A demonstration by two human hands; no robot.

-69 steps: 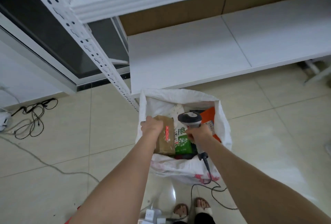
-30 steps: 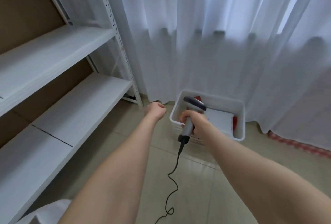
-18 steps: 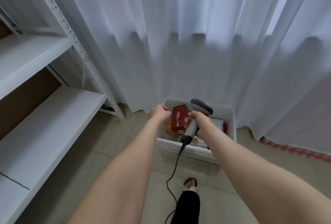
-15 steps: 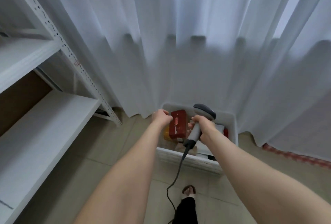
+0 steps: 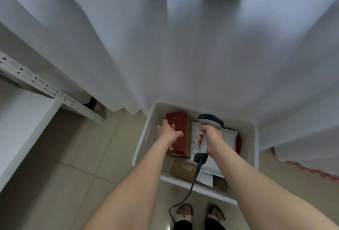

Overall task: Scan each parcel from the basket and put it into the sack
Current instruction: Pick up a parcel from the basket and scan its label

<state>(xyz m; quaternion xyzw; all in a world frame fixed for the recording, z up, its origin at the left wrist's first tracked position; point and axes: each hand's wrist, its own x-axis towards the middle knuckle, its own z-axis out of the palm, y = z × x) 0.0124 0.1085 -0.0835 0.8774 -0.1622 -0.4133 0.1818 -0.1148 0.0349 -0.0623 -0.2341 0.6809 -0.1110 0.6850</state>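
Two hands worked over the basket (image 5: pixel 256 138), which sat on the tiled floor (image 5: pixel 82 156) with its far rim against a white curtain (image 5: pixel 201 55).

Left hand (image 5: pixel 167 131) reached into the basket's left half and lay on the red parcel (image 5: pixel 180 138). Thumb splayed across the parcel's top face; fingers (image 5: pixel 161 124) stretched along its left edge, touching it. They looked straight rather than curled. The parcel lay in the basket on top of other parcels.

Right hand (image 5: pixel 210 136) hung above the basket's middle, fingers wrapped tightly round the handle of the scanner (image 5: pixel 211 122). The scanner's dark-topped head pointed toward the far rim. Its cable (image 5: pixel 190 189) ran from the handle's base over the near rim and down to the floor.

Also inside the basket:
- white mailer (image 5: pixel 228 138) right of the red parcel, partly under the scanner
- brown cardboard parcel (image 5: pixel 183 169) in the near-left corner, just beside the red parcel's near end
- a red sliver (image 5: pixel 238 142) beyond the mailer toward the right wall, too hidden to identify

Left of the basket, well apart, stood a white shelf unit (image 5: pixel 22 119). Sandalled feet (image 5: pixel 185 211) stood on the floor just on the basket's near side. Edges were blurred throughout.
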